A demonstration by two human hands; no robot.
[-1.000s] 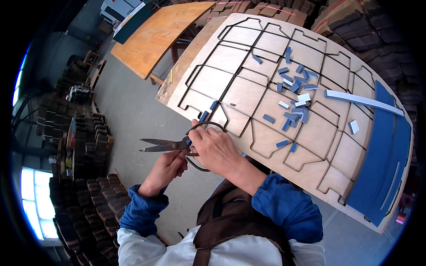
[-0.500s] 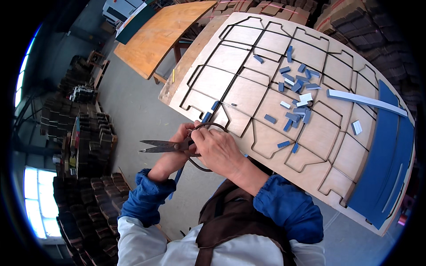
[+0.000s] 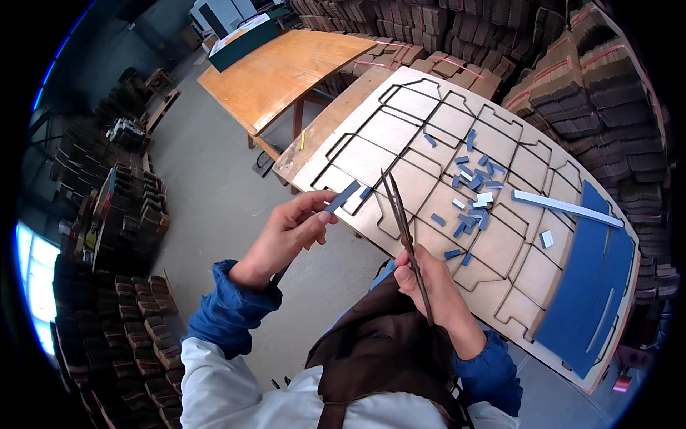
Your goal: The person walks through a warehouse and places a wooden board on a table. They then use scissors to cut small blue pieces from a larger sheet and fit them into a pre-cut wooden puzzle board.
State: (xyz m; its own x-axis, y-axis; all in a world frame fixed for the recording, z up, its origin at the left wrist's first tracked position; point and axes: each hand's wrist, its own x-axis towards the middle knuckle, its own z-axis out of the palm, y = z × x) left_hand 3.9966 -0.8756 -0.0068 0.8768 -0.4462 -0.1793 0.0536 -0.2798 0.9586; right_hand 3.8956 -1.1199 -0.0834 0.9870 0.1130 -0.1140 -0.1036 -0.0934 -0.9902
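Between the thumb and fingers of my left hand is a blue foam strip, its free end pointing over the near left edge of the wooden die board. Dark metal scissors are gripped in my right hand, blades upward and nearly closed, over the board's near edge. One small blue foam piece lies on the board just beyond the strip. Several more cut foam pieces, blue and pale, are scattered mid-board among the black blade lines.
A long foam bar with a pale face lies across the board's right part, beside a large blue foam sheet. An orange-brown table stands at the far left. Stacked cardboard lines the back; more stacks stand at left.
My hands have moved apart. The scissors, earlier pointing left between both hands, now point up in my right hand. The strip in my left hand has come into plain view.
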